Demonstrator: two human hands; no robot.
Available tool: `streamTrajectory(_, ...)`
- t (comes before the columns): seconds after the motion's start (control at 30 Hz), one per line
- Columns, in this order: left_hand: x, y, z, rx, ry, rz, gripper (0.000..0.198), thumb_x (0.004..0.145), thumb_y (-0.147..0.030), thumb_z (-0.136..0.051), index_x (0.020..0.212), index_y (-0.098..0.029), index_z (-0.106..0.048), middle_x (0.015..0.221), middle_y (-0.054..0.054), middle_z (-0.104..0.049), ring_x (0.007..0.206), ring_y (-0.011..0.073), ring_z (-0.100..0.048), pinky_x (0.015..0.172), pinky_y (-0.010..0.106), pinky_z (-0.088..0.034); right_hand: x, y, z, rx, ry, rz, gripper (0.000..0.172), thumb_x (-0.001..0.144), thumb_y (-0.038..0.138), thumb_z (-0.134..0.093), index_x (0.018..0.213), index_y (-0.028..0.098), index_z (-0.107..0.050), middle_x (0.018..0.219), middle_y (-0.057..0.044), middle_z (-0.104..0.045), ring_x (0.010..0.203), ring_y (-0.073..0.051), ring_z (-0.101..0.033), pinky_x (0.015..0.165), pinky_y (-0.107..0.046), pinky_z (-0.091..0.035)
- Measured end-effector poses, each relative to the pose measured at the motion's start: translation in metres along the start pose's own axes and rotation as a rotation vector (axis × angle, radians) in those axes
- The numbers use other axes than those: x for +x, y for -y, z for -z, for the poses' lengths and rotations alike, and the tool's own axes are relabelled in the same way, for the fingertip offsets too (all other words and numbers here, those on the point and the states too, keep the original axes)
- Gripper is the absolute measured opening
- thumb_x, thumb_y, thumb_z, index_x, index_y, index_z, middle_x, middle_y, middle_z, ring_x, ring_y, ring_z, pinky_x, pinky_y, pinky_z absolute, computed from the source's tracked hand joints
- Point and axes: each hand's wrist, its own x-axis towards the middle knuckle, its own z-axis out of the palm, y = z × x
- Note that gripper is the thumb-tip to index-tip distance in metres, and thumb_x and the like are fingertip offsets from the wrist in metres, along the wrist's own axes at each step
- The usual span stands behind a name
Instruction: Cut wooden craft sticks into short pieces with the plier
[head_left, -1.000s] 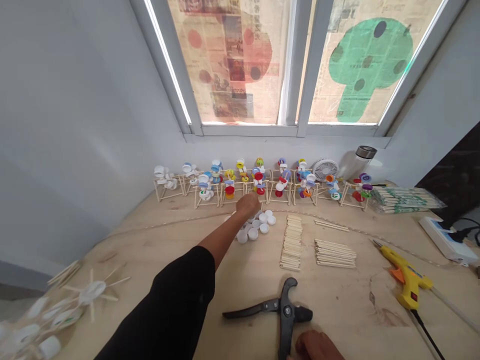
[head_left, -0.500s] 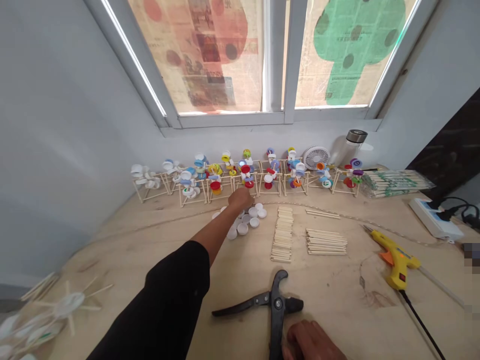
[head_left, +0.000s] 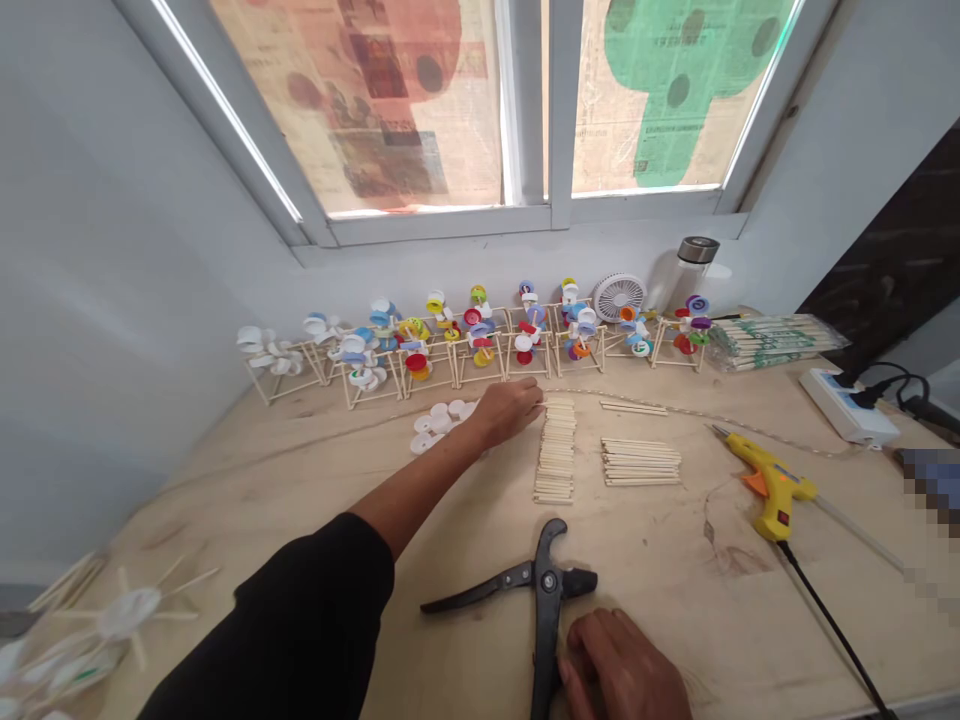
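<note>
My left hand (head_left: 510, 409) reaches far across the wooden table (head_left: 300, 490), in a black sleeve. Its curled fingers rest over the right part of a pile of white bottle caps (head_left: 439, 423), just left of a stack of short wooden sticks (head_left: 556, 450). I cannot see what the fingers hold. My right hand (head_left: 622, 675) lies at the table's front edge with its fingers bent, touching the handle of black cutting pliers (head_left: 541, 600).
Several small stick-and-cap models (head_left: 465, 340) line the wall under the window. A second stick pile (head_left: 641, 462), a yellow glue gun (head_left: 769, 480) with cord, a power strip (head_left: 847, 418), a small fan (head_left: 619, 296), a flask (head_left: 686, 270) and packed sticks (head_left: 772, 340) lie right.
My left hand slid from the middle of the cap pile to its right side, toward the short sticks. My right hand came further into view by the pliers. The view tilted down.
</note>
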Motion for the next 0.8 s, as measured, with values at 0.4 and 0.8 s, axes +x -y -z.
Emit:
streamTrajectory(0.4, 0.009, -0.02, -0.004, 0.036, 0.089, -0.169, 0.014, 0.084, -0.026, -0.046, 0.083, -0.018, -0.057, 0.093, 0.004, -0.056, 0.082, 0.0153, -0.056, 0.065, 0.023, -0.04, -0.002, -0.002, -0.001, -0.004, 0.023, -0.009, 0.022, 0.086, 0.029, -0.033, 0.069, 0.023, -0.045, 0.06, 0.0, -0.057, 0.056, -0.016, -0.055, 0.051, -0.026, -0.038)
streamTrajectory(0.8, 0.019, -0.019, -0.013, 0.0, 0.072, -0.153, 0.019, 0.084, -0.032, -0.045, 0.085, -0.021, -0.06, 0.094, 0.003, -0.059, 0.081, 0.0159, -0.057, 0.059, 0.023, -0.037, -0.005, -0.003, -0.003, 0.017, 0.093, -0.033, 0.014, 0.081, 0.019, -0.034, 0.071, 0.022, -0.044, 0.064, -0.001, -0.057, 0.059, -0.017, -0.055, 0.053, -0.027, -0.039)
